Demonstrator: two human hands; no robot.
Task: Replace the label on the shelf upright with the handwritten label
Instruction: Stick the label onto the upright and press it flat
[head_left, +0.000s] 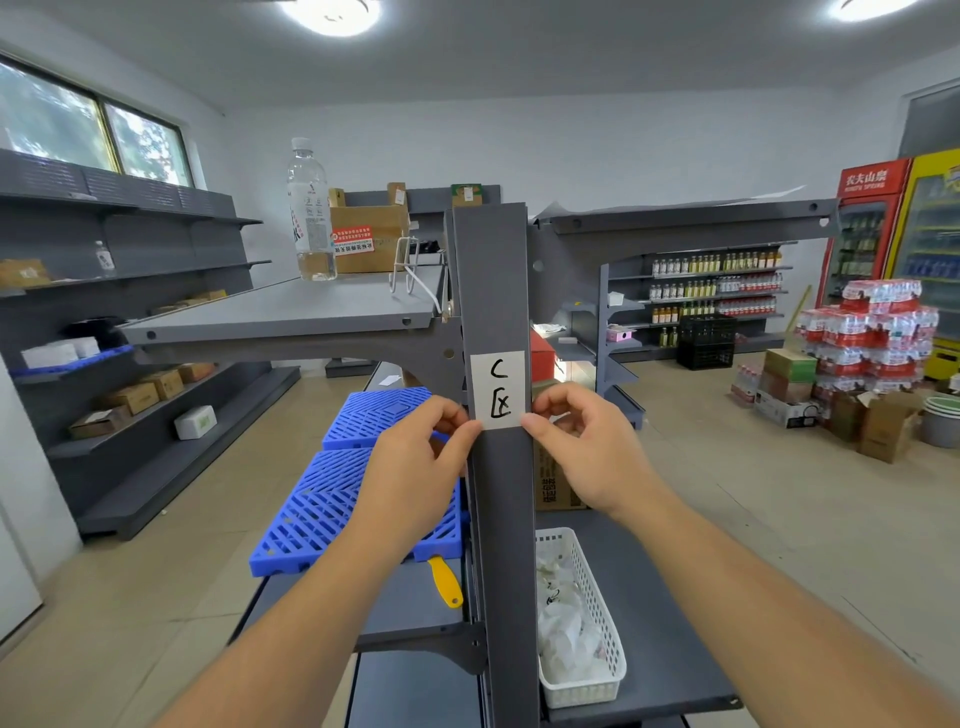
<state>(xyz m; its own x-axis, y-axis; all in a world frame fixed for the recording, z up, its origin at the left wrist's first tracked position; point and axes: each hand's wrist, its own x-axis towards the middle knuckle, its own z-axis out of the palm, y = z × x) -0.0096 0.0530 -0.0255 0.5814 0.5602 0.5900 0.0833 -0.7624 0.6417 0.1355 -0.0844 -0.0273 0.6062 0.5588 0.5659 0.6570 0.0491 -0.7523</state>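
Head view: the handwritten label (500, 389) lies flat against the grey shelf upright (493, 270). The left hand (415, 467) pinches its lower left corner; the right hand (587, 447) pinches its lower right corner, fingers curled.

Shelf upright (493, 270) dark grey, plain. Handwritten label (498, 389) white with black marker strokes, across the upright's front face. Shelf boards (291, 312) same dark grey. Blue plastic pallets (332, 499) on the left lower shelf, bright blue, slatted grid pattern. Yellow handle (445, 582) at the pallets' front edge. White basket (597, 623) on the right lower shelf, small-hole mesh pattern, white crumpled contents. Clear bottle (310, 213) on the top shelf, white label with black and red print. Brown cardboard box (369, 239) behind it, red-and-white sticker. Red fridge (862, 228) with white lettering, yellow fridge (930, 249) beside it. Floor (753, 467) beige tile.
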